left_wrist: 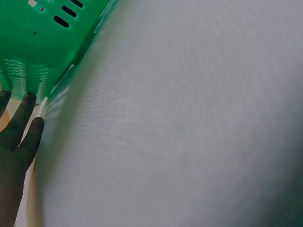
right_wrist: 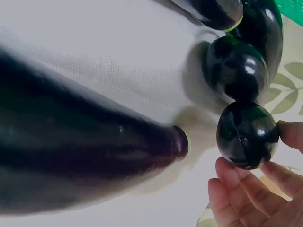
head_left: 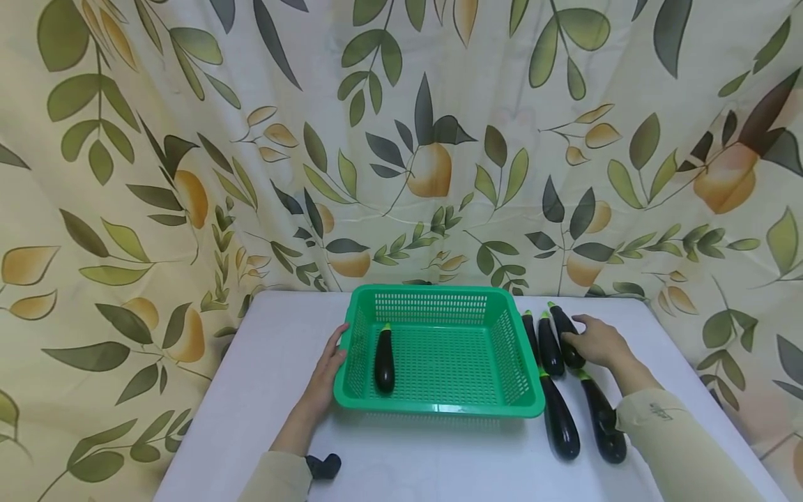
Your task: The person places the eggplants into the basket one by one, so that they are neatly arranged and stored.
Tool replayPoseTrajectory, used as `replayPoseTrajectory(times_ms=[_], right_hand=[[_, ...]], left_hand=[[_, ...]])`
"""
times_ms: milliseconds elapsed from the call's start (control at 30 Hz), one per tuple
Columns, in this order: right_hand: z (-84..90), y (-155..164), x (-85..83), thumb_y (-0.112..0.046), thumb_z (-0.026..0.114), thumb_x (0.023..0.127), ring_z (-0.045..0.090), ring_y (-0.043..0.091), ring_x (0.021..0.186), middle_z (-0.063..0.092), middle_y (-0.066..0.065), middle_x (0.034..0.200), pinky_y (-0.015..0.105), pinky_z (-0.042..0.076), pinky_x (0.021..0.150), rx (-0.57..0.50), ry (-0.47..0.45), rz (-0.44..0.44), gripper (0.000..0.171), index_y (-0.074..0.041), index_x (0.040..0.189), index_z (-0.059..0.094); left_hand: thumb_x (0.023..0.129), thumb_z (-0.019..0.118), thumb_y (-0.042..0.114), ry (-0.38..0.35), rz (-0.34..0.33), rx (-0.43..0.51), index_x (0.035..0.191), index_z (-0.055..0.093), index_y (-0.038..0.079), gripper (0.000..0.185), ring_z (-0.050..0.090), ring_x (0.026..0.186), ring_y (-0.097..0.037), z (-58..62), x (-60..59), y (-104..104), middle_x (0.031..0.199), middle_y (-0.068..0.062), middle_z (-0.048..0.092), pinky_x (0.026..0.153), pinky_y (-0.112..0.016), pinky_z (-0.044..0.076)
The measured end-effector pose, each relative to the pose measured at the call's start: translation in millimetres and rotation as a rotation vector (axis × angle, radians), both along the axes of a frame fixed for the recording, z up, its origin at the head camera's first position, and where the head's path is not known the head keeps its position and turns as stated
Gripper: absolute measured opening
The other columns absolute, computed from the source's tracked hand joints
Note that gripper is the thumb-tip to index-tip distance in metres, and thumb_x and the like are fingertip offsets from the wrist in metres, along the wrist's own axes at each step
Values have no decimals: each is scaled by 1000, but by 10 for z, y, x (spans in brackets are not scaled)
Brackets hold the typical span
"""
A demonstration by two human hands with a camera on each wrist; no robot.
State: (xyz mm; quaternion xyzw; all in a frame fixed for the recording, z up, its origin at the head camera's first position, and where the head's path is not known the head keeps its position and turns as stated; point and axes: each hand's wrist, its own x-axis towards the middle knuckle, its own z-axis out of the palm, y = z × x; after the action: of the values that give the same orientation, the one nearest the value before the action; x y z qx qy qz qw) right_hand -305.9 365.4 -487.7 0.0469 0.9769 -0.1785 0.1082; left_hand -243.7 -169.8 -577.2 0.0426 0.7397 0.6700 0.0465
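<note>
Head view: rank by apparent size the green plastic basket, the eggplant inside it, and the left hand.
1. Green perforated plastic basket, clearly largest.
2 and 3. Dark purple eggplant inside the basket and left hand resting against its side: similar length, too close to rank.

The basket point(head_left: 439, 348) is green perforated plastic, smooth and faintly shiny on its rim. The aubergines point(head_left: 560, 422) at three o'clock of it have dark, glossy, smooth skin with bright highlights. The table point(head_left: 270, 390) wears a matt white covering, perhaps finely woven cloth, though the wrist view is blurred. At twelve o'clock hangs a matt, leaf-printed cloth curtain point(head_left: 188, 139).
</note>
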Motion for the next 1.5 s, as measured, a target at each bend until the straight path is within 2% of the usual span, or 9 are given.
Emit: replayPoseTrajectory(times_ms=[367,633,833,1033,1167,1400,1500], right_hand=[[10,74,50,-35,56,102,43,68,128,45,45,142,74,40,103,5,32,11,70,16,146,39],[89,114,80,-36,55,102,44,67,127,47,44,141,74,40,103,12,54,11,71,16,146,38],[187,102,122,-36,57,102,55,62,118,60,42,127,71,46,96,9,77,30,71,16,146,39],[302,10,145,-38,57,103,63,57,110,63,40,122,68,50,89,1,97,38,70,14,146,40],[399,-77,168,-38,58,103,68,50,100,67,38,116,62,54,82,-16,112,57,69,13,147,42],[539,-221,208,-37,60,102,70,36,85,71,31,106,47,54,68,-40,165,90,67,9,147,45],[586,-277,230,-38,61,102,69,32,81,71,28,103,42,53,64,-41,172,93,67,8,148,45]], left_hand=[[111,31,49,-7,4,-8,158,26,52,48,20,158,-34,10,3,4,173,0,20,122,-72,14],[111,31,45,4,5,-4,159,26,51,48,18,159,-34,37,18,15,173,0,21,122,-72,14],[111,30,47,4,1,-16,160,25,50,49,20,158,-36,36,26,17,173,-3,21,121,-73,15],[110,31,50,-4,14,-33,158,26,53,48,21,158,-37,25,28,10,172,-3,23,120,-74,17],[110,31,50,-4,12,-33,157,27,56,47,25,155,-36,13,23,1,171,-3,26,120,-72,20],[111,31,48,5,6,-18,156,27,56,46,15,160,-37,-4,19,-2,173,-1,20,122,-74,11],[111,30,47,11,5,-23,158,26,53,48,16,160,-38,10,27,7,173,-3,20,121,-75,12]])
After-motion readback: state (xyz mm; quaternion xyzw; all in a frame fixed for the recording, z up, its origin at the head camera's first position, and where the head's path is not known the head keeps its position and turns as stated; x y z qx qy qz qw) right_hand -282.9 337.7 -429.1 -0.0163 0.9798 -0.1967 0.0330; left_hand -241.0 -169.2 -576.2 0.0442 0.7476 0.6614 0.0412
